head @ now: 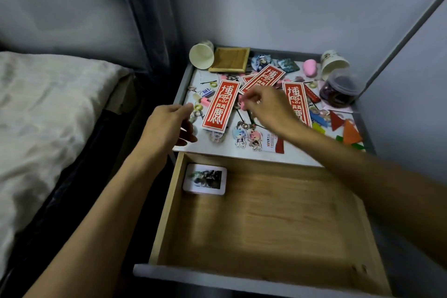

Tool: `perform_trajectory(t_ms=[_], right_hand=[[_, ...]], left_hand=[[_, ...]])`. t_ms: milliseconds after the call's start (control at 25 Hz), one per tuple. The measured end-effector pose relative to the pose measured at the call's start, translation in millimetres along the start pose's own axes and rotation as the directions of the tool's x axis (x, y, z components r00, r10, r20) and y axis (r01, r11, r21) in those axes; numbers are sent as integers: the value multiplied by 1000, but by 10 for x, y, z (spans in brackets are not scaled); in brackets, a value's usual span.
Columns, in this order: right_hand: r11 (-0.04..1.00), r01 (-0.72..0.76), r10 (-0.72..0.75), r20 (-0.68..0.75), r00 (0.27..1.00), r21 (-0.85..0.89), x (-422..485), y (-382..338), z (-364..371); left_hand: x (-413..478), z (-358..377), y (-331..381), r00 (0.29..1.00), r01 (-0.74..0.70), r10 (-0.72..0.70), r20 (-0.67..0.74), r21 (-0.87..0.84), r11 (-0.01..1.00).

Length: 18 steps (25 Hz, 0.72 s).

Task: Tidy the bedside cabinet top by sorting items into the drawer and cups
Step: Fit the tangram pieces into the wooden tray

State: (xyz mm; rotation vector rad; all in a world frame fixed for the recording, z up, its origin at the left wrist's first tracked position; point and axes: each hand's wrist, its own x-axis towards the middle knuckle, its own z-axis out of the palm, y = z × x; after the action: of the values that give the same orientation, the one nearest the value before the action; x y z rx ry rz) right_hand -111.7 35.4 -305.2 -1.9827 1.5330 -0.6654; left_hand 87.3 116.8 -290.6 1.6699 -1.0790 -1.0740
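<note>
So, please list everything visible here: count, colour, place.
white paper cups: two, white, lying on their sides at the back corners
red paper strips: at least three, red with white characters, middle
square wooden tray: one, tan, back
clear plastic jar: one, dark contents, back right
open wooden drawer: one, tan, front
white-bordered photo card: one, in the drawer's back left corner
left hand: one, empty, at left edge
right hand: one, pinches small pink piece

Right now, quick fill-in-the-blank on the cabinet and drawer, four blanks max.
The drawer is pulled ___.
Its only content, a photo card, lies in the back ___ corner.
Both cups lie on their ___.
The right hand pinches a small ___ piece.
Missing words: open; left; sides; pink.
</note>
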Motion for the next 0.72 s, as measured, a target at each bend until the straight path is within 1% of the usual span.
perform_trajectory(t_ms=[120,160,240,480,600,720], right_hand=[[985,-77,55,-141,988,-154,970,104,0],[974,-116,85,-161,983,-194,1232,141,48],[962,-181,149,-162,976,-207,1613,193,176],[946,-289,261,-187,947,-147,2060,287,396],[942,-330,316,-186,931,-53,2086,265,335],[935,-352,355,-183,917,49,1901,101,102]], left_hand=[[102,59,49,999,22,-22,36,3,1000],[160,60,50,999,23,-23,41,1,1000],[294,48,30,998,37,-37,41,-1,999],[469,75,-26,999,28,-30,22,76,997],[451,130,-38,999,0,-6,42,148,989],[403,205,-11,998,-28,16,62,197,980]])
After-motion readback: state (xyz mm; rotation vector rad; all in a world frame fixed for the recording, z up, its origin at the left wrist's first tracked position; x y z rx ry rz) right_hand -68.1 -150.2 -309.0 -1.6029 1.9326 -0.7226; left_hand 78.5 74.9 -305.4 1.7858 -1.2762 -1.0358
